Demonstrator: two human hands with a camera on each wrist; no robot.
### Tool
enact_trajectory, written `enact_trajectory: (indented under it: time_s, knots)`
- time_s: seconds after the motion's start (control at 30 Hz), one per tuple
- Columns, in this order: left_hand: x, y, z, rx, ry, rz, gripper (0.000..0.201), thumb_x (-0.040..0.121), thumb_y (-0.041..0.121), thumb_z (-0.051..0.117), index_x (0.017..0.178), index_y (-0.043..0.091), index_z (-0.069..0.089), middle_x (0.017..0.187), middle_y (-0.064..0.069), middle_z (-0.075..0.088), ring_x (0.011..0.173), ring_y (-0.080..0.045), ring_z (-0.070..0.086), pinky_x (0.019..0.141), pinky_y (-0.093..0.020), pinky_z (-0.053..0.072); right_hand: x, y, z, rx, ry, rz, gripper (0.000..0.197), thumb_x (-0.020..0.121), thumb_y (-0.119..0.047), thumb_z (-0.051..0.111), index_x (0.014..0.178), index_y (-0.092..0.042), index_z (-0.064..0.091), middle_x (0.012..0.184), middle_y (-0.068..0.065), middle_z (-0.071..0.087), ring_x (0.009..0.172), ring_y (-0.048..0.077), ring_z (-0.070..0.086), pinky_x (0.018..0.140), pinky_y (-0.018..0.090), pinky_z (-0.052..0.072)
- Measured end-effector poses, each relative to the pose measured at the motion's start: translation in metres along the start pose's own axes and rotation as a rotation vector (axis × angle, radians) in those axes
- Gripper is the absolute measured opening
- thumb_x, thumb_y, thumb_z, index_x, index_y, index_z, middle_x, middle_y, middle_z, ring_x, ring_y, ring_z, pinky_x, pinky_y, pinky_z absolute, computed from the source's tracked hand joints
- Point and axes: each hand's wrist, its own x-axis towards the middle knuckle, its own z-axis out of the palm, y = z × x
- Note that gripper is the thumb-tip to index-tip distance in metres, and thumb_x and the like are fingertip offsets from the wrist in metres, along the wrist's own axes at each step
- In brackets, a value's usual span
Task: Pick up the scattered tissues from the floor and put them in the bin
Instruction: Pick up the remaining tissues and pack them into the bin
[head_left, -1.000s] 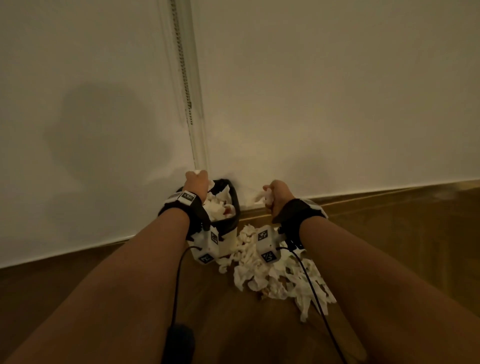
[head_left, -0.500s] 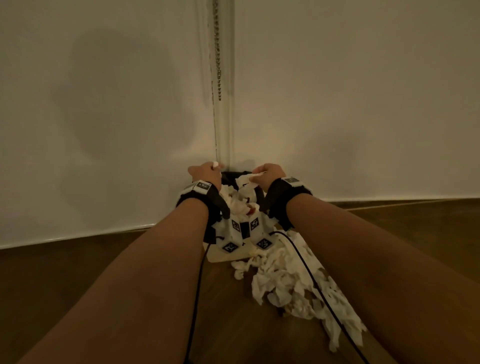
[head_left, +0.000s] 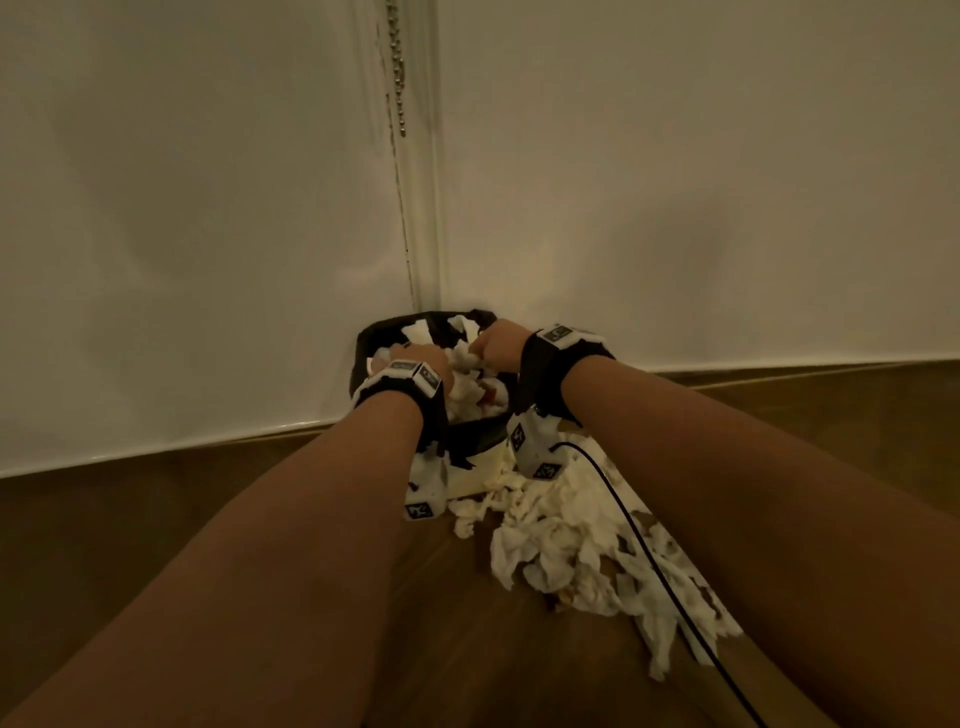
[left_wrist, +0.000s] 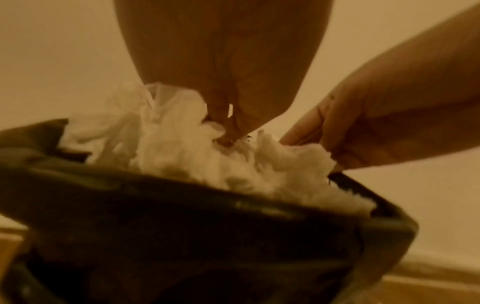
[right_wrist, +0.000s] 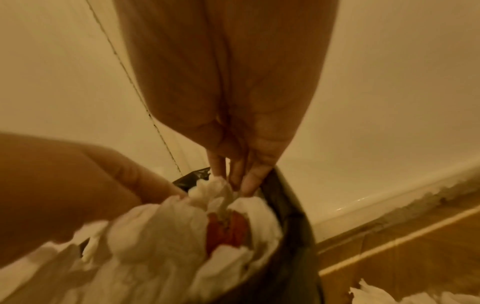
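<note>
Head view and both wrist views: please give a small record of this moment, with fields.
bin: black, in the wall corner, heaped above its rim
left hand: fingers pushing into tissues in the bin
right hand: fingers straight, touching the same heap
tissues on floor: a pile in front of the bin
task: unfinished

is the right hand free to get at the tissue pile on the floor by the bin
Probably yes: the right hand is over the bin, and the tissue pile lies open on the floor just below that arm. Its fingers would need to leave the binned tissues first.
</note>
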Motion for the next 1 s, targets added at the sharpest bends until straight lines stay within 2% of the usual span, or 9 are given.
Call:
enact_trajectory:
  time_s: [0.1, 0.17, 0.27, 0.37, 0.43, 0.53, 0.67, 0.87, 1.0]
  knots:
    - [-0.011, -0.001, 0.012, 0.097, 0.058, 0.012, 0.065, 0.091, 0.037, 0.038, 0.148, 0.015, 0.016, 0.151, -0.013, 0.024, 0.136, -0.039, 0.025, 0.11, -0.054, 0.027, -0.01, 0.013, -0.008, 0.086, 0.042, -0.018, 0.037, 0.093, -0.002, 0.045, 0.128, -0.004, 0.056, 0.133, 0.015, 0.054, 0.121, 0.031, 0.051, 0.105, 0.04, 0.041]
    - [-0.022, 0.001, 0.007, 0.059, 0.1, -0.018, 0.056, 0.092, 0.033, 0.038, 0.145, 0.017, 0.027, 0.147, -0.013, 0.029, 0.134, -0.036, 0.026, 0.11, -0.053, 0.023, -0.019, 0.023, -0.013, 0.22, 0.134, -0.023, 0.037, 0.092, 0.004, 0.042, 0.123, -0.003, 0.061, 0.126, 0.014, 0.058, 0.117, 0.032, 0.053, 0.102, 0.04, 0.044]
    - [-0.041, 0.007, -0.003, -0.226, 0.44, -0.005, 0.035, 0.088, 0.017, 0.044, 0.123, 0.019, 0.049, 0.13, -0.012, 0.044, 0.122, -0.032, 0.04, 0.103, -0.05, 0.025, -0.033, 0.046, -0.016, 0.373, 0.287, 0.005, 0.04, 0.088, 0.01, 0.038, 0.113, -0.004, 0.066, 0.104, 0.008, 0.056, 0.101, 0.026, 0.052, 0.095, 0.035, 0.046]
    - [-0.058, 0.021, -0.012, -0.29, 0.776, 0.175, 0.023, 0.087, 0.015, 0.047, 0.109, 0.018, 0.05, 0.114, -0.009, 0.049, 0.107, -0.03, 0.047, 0.092, -0.044, 0.031, -0.048, 0.078, -0.01, 0.399, 0.41, 0.061, 0.041, 0.085, 0.009, 0.038, 0.105, -0.007, 0.069, 0.107, 0.01, 0.062, 0.099, 0.024, 0.054, 0.086, 0.032, 0.044]
    - [-0.066, 0.037, -0.011, -0.256, 0.802, 0.358, 0.019, 0.087, 0.015, 0.048, 0.106, 0.018, 0.051, 0.109, -0.007, 0.05, 0.099, -0.027, 0.05, 0.084, -0.039, 0.035, -0.057, 0.1, -0.002, 0.434, 0.47, 0.128, 0.038, 0.086, 0.006, 0.039, 0.101, -0.009, 0.07, 0.112, 0.012, 0.065, 0.103, 0.025, 0.058, 0.09, 0.032, 0.047]
    - [-0.078, 0.065, 0.008, -0.327, 0.667, 0.611, 0.015, 0.087, 0.013, 0.046, 0.1, 0.014, 0.053, 0.105, -0.007, 0.05, 0.082, -0.024, 0.051, 0.07, -0.032, 0.038, -0.067, 0.132, 0.015, 0.429, 0.509, 0.225, 0.034, 0.087, 0.002, 0.04, 0.1, -0.009, 0.07, 0.111, 0.014, 0.066, 0.103, 0.027, 0.06, 0.092, 0.036, 0.05]
    - [-0.088, 0.095, 0.06, -0.347, 0.393, 0.691, 0.011, 0.09, 0.019, 0.043, 0.096, 0.019, 0.052, 0.099, 0.0, 0.053, 0.077, -0.021, 0.054, 0.064, -0.03, 0.041, -0.079, 0.169, 0.039, 0.375, 0.492, 0.324, 0.03, 0.09, -0.004, 0.045, 0.107, -0.008, 0.069, 0.113, 0.015, 0.066, 0.102, 0.03, 0.062, 0.091, 0.038, 0.05]
    - [-0.096, 0.119, 0.127, -0.184, 0.031, 0.573, 0.022, 0.094, 0.019, 0.04, 0.104, 0.024, 0.059, 0.115, -0.003, 0.055, 0.103, -0.023, 0.055, 0.081, -0.034, 0.047, -0.096, 0.22, 0.067, 0.365, 0.428, 0.5, 0.027, 0.091, -0.006, 0.043, 0.102, -0.016, 0.065, 0.117, 0.011, 0.062, 0.103, 0.029, 0.059, 0.078, 0.032, 0.048]
    - [-0.099, 0.129, 0.15, -0.087, -0.12, 0.445, 0.027, 0.093, 0.027, 0.044, 0.11, 0.038, 0.062, 0.142, -0.004, 0.034, 0.132, -0.028, 0.031, 0.106, -0.047, 0.034, -0.112, 0.25, 0.08, 0.314, 0.348, 0.58, 0.027, 0.092, -0.006, 0.042, 0.102, -0.016, 0.065, 0.121, 0.011, 0.06, 0.108, 0.03, 0.056, 0.09, 0.036, 0.049]
